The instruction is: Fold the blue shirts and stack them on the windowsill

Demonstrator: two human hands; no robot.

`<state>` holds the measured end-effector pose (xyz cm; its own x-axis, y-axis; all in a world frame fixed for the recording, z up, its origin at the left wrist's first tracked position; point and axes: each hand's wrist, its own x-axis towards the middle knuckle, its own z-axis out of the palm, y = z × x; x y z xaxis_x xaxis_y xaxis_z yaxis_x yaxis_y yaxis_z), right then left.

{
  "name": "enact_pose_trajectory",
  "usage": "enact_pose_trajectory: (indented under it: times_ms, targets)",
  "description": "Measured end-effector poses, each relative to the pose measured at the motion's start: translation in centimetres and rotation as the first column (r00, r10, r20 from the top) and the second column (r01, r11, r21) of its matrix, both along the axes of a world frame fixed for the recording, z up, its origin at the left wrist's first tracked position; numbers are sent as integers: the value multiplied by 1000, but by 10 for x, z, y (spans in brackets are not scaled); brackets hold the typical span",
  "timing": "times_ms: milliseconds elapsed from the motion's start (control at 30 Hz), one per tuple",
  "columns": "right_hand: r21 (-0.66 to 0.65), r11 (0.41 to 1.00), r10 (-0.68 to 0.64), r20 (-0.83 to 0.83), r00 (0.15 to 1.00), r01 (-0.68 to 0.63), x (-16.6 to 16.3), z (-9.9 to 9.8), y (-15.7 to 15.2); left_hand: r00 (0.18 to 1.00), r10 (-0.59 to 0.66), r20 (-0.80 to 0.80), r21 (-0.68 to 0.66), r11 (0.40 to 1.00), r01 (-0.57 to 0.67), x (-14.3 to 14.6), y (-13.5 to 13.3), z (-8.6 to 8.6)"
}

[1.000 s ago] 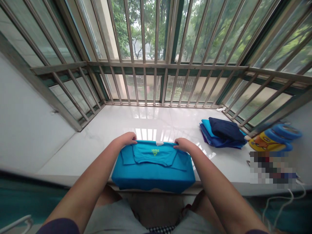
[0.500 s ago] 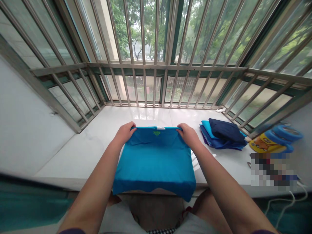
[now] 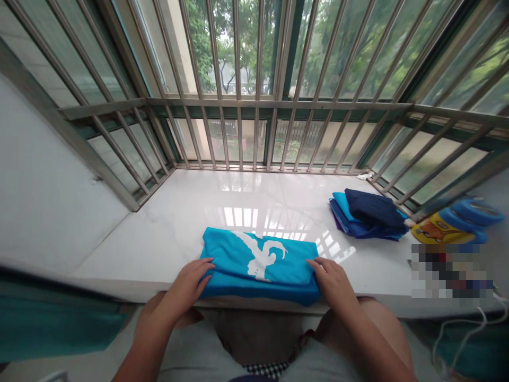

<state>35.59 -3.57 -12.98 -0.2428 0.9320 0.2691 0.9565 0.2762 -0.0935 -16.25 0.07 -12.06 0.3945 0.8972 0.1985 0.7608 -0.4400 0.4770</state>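
A bright blue T-shirt [image 3: 234,265] with a white printed figure on it lies folded over on the white sill, its lower layer draping over the front edge. My left hand [image 3: 193,281] touches its left side, fingers resting on the cloth and thumb apart. At the opposite side, my right hand [image 3: 332,278] has stretched fingertips on the right edge of the shirt; its thumb is hard to make out. Neither hand visibly pinches the fabric.
To the right sits a pile of folded dark and light blue clothes [image 3: 369,215]. Beyond it stand a yellow and blue container [image 3: 449,228] and some blurred-out items, with a white cord [image 3: 457,323] below. Metal bars [image 3: 274,103] line the window behind the sill [image 3: 159,239].
The shirt's far edge has been brought toward me and folded down, exposing the white print. Both hands have come nearer and moved from pinching that edge to resting at the sides.
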Motion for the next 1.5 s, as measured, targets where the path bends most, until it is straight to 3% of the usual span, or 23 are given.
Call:
enact_pose_trajectory:
  times_ms: [233,367,500,600,667,767,1033,1200,1333,1433,1500]
  targets:
    - [-42,985,-166,58,984,168,-1,34,38,999,34,-9,26,999,-33,7,1,-8]
    - [-58,956,-292,-105,951,287,-1,34,45,997,62,48,10,998,-62,9,-4,-8]
    - [-229,883,-463,-290,837,409,-6,36,47,956,281,82,-18,960,-280,15,4,11]
    - [-330,840,-523,-280,805,431,-13,39,50,889,454,-60,-142,877,-458,24,17,30]
    - [-349,841,-510,-260,820,413,-16,40,53,866,472,-165,-212,841,-498,33,23,37]
    - [-338,863,-472,-277,837,376,-15,38,57,868,437,-235,-247,837,-488,45,26,37]
    - [-236,915,-400,-410,820,328,-5,30,71,908,407,-102,-245,874,-420,48,17,35]
    - [-172,920,-393,-369,842,354,1,24,67,913,364,-185,-275,873,-403,44,8,27]
    - [-68,926,-371,-334,866,370,-4,25,62,923,371,-103,-112,917,-382,38,13,20]
    - [17,962,-258,-276,926,273,-22,22,61,942,334,-38,75,941,-330,41,30,19]
    - [-34,980,-200,-191,961,197,-36,16,61,947,312,-78,134,945,-300,47,42,16]
